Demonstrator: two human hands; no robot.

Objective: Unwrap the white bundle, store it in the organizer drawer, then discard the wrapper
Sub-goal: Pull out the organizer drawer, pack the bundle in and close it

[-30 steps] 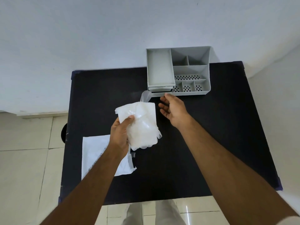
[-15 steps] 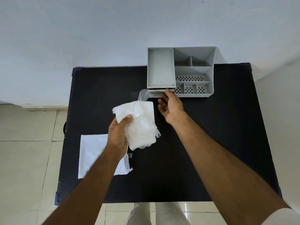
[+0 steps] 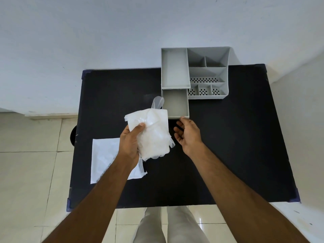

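Note:
My left hand [image 3: 130, 143] grips a white bundle [image 3: 152, 133] of thin translucent material, held above the black table [image 3: 228, 155]. A clear strip of it sticks up at the top. The grey organizer [image 3: 206, 72] stands at the table's far edge. Its drawer [image 3: 175, 103] is pulled out toward me and shows a bare grey floor. My right hand [image 3: 187, 134] is just in front of the drawer, palm up, with a fingertip at the drawer's front lip and nothing held. A flat white wrapper [image 3: 105, 158] lies on the table's left part, partly under my left forearm.
The organizer has several open compartments, some with perforated floors. A white wall rises behind the table. Tiled floor shows to the left and below, and my trousers show at the bottom. A dark round object [image 3: 73, 135] peeks out at the table's left edge.
The drawer has slid out of the organizer toward me, drawn by my right hand, which moved back with it. My left hand still holds the bundle in about the same place.

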